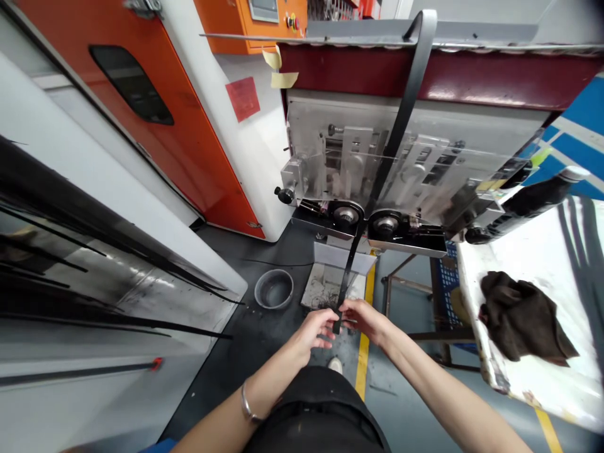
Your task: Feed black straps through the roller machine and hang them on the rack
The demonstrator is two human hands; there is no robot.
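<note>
A long black flexible strip (399,129) loops over the machine's top edge and runs down between two round wheels, one of them the left wheel (346,216). Its lower end hangs at my hands, in front of my body. My left hand (315,332) has thumb and forefinger at the strip's left edge, close to the end, with the other fingers loosely curled. From the right, my right hand (365,319) pinches the strip slightly higher up. A clear plastic guard (325,170) covers the metal fittings above the wheels.
More black strips (189,327) hang at the left. A grey basin (274,289) and a tray with dark scraps (321,286) are on the floor. On the right, a white table (519,384) bears a dark cloth (523,318) and a dark bottle (535,201).
</note>
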